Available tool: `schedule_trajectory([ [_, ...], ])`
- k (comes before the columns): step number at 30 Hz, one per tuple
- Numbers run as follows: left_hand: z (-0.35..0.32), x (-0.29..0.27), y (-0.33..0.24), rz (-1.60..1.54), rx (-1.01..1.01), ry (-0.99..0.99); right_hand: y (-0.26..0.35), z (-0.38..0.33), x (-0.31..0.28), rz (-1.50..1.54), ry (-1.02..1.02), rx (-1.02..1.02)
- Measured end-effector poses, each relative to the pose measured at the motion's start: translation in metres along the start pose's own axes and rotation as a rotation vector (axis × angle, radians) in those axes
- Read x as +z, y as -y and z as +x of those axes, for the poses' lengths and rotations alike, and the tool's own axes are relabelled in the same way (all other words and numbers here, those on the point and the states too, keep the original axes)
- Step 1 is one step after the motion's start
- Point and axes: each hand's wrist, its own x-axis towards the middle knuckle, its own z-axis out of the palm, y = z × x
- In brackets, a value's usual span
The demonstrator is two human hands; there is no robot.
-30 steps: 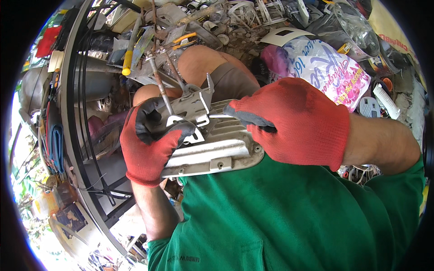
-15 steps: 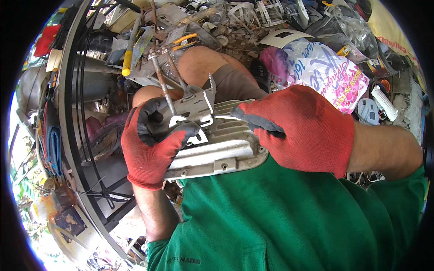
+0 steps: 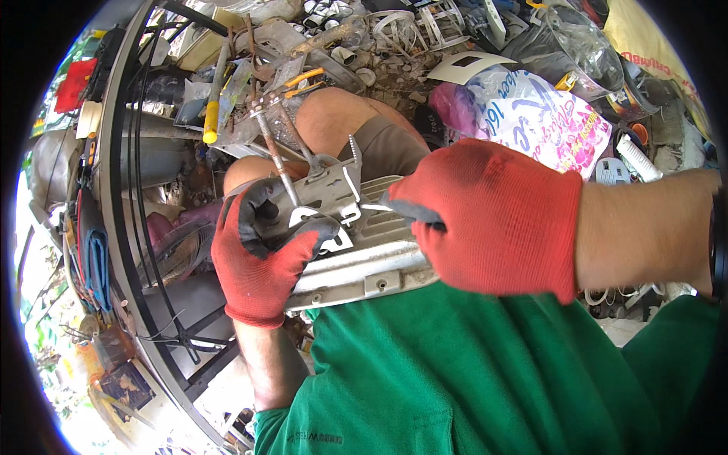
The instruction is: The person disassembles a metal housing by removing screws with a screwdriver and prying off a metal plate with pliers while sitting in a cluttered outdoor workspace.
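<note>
On my lap lies a ribbed, grey metal casing (image 3: pixel 350 277) with a flat slotted metal bracket (image 3: pixel 327 186) on top. Two rusty metal rods (image 3: pixel 274 155) slant up from the bracket, and a toothed strip stands at its right side. My left hand (image 3: pixel 258 265), in a red glove with dark fingertips, is closed around the casing's and bracket's left end, thumb on top. My right hand (image 3: pixel 497 220), gloved alike, pinches a thin, pale metal shaft (image 3: pixel 373 207). The shaft's tip meets the bracket's right edge; its other end is hidden in my fist, so its kind cannot be told.
A black metal frame (image 3: pixel 121 189) stands along my left. Beyond my knees lie a yellow-tipped bar (image 3: pixel 211 121), an orange-handled tool (image 3: pixel 305 77) and mixed scrap. A printed plastic bag (image 3: pixel 523 114) and a clear bin (image 3: pixel 580 61) sit at the far right.
My right hand has shifted slightly left, with its forearm raised, and the shaft stays against the bracket. My left hand keeps its hold on the casing. The whole view has tilted a little.
</note>
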Motion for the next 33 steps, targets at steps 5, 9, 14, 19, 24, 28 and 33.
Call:
schedule_trajectory([
  [5,0.005,-0.002,0.002,0.032,0.042,0.015,-0.022,-0.003,0.029,-0.125,-0.04,-0.071],
  [9,0.008,-0.005,0.005,0.039,0.04,0.022,-0.003,-0.006,0.032,-0.034,-0.367,-0.069],
  [14,0.006,-0.005,0.008,-0.054,-0.009,0.024,-0.027,-0.003,0.034,0.218,-0.409,0.089],
  [19,0.005,-0.002,0.01,-0.123,-0.021,0.017,-0.022,-0.003,0.044,0.473,-0.368,0.156],
  [24,0.005,-0.001,0.011,-0.142,-0.018,0.017,-0.029,-0.002,0.044,0.238,-0.447,0.002],
  [28,0.008,-0.002,0.011,-0.143,-0.022,0.029,-0.024,-0.005,0.041,0.075,-0.485,-0.07],
  [33,0.006,-0.003,0.017,-0.178,-0.018,0.021,-0.019,-0.003,0.031,0.043,-0.472,-0.094],
])
